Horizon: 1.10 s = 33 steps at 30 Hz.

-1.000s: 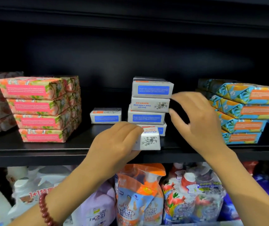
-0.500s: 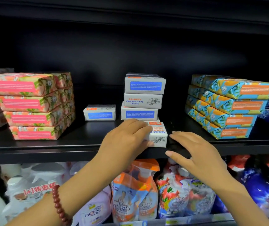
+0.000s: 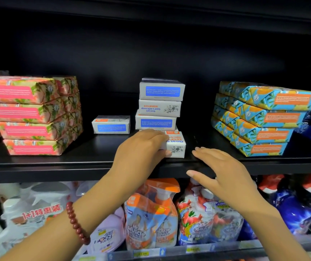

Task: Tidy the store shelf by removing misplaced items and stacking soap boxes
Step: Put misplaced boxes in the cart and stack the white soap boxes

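The left hand [image 3: 141,147] grips a white soap box [image 3: 176,146] at the near edge of the black shelf [image 3: 56,166], fingers over its top and thumb on its near face. A bead bracelet [image 3: 76,223] circles that wrist. The right hand [image 3: 220,174] is flat, fingers straight, just right of the box and apart from it, over the shelf's edge. Directly behind the box stands a stack [image 3: 160,106] of similar white boxes, with a lone box [image 3: 111,124] to its left. Pink packs [image 3: 28,115] are piled at the left and blue-orange packs [image 3: 263,119] at the right. Spray pouches [image 3: 150,217] fill the level below.
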{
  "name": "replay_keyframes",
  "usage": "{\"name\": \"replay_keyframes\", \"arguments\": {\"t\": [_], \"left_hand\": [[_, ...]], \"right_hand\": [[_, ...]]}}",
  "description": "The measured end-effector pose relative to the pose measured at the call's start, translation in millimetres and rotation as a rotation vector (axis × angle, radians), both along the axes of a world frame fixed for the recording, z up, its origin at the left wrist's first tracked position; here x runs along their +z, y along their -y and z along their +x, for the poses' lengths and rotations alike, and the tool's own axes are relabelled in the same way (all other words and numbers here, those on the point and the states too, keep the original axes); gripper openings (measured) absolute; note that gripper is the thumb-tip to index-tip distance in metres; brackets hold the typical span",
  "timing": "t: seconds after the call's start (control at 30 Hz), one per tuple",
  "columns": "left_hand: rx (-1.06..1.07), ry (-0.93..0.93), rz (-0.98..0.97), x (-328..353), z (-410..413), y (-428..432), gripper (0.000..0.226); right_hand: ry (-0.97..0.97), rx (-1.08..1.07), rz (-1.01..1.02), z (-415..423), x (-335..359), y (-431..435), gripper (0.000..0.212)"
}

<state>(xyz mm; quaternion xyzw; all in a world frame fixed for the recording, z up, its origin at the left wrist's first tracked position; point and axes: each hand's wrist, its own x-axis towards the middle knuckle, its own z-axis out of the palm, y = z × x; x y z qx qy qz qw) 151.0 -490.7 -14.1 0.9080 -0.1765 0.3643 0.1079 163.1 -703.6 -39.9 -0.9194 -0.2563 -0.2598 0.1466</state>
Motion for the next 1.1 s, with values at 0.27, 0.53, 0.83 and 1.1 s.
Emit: {"name": "replay_keyframes", "arguments": {"t": [0.27,0.53,0.83,1.1], "left_hand": [[0.096,-0.075,-0.037,7,7,1,0.042],[-0.022,-0.083,-0.179,15,3,-15,0.035],[0.336,-0.220,-0.011,34,32,-86,0.044],[0.314,-0.242,0.091,25,20,-89,0.043]], "right_hand": [[-0.044,-0.004,-0.012,-4,5,-2,0.073],[-0.041,-0.042,-0.064,-6,9,-10,0.085],[0.006,-0.042,0.011,-3,5,-12,0.084],[0.098,-0.052,0.022,2,-5,-11,0.071]]}}
